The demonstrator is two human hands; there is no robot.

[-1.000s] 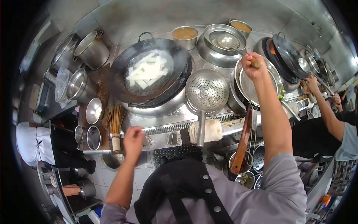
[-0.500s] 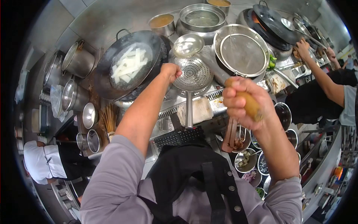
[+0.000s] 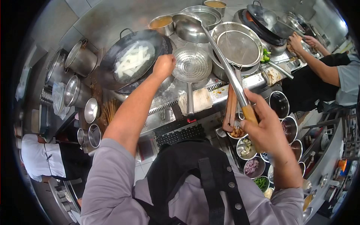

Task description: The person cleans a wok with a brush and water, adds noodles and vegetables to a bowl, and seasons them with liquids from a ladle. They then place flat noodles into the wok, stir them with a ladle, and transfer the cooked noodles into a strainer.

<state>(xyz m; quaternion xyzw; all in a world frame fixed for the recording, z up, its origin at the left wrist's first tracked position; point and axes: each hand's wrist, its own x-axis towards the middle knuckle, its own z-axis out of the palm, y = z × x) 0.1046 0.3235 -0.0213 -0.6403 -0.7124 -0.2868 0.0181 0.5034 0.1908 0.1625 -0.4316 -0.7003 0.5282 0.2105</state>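
My left hand (image 3: 164,66) is closed at the right edge of a dark wok (image 3: 108,71); what its fingers grip, perhaps the wok's handle, is hidden. Pale white strips (image 3: 133,61) lie in the wok. The wooden end of a long metal ladle (image 3: 232,77) is in my right hand (image 3: 264,122). Its bowl is tipped over a perforated strainer (image 3: 192,64), beside the round pot at the back. Some liquid seems to fall from it. The strainer's handle points toward me.
A mesh sieve (image 3: 239,48) rests on a pot right of the strainer. Bowls of cut ingredients, one with red onion (image 3: 255,167), stand at lower right. Steel pots (image 3: 80,59) are at left. Another person's arms (image 3: 318,63) work at a wok at right; a person in white stands far left.
My right hand has moved down and toward me, and the ladle has turned, its bowl now farther back. The wok and my left hand have shifted slightly. The other person's ladle has moved.
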